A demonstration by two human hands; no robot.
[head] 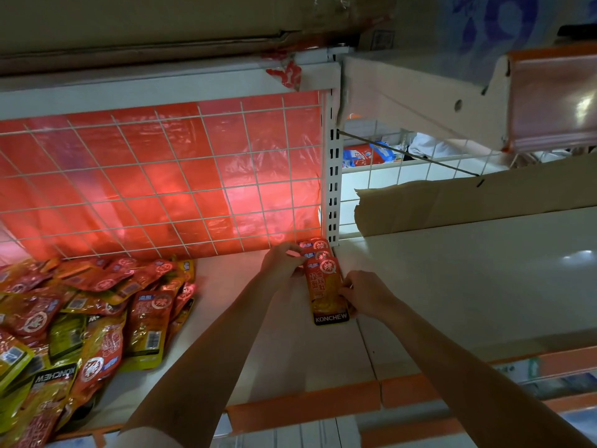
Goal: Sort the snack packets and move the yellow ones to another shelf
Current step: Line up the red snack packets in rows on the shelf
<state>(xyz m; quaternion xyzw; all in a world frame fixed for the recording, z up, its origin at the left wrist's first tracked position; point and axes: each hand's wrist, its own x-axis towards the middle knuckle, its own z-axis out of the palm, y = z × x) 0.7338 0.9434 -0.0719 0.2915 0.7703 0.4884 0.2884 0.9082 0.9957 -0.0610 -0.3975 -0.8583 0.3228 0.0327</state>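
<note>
Both hands squaring small stack of packets [325, 286] against slotted upright post [332, 189], likely for neat row. Left hand [280, 260] pinching upper edge; right hand [361, 294] pinching lower side. Unsorted pile [80, 321] well left of post.

a shop aisle: metal shelving [452, 286] with orange price rails [303, 405], wire-grid backing [161, 179], heaped snack packets [80, 318]
</note>
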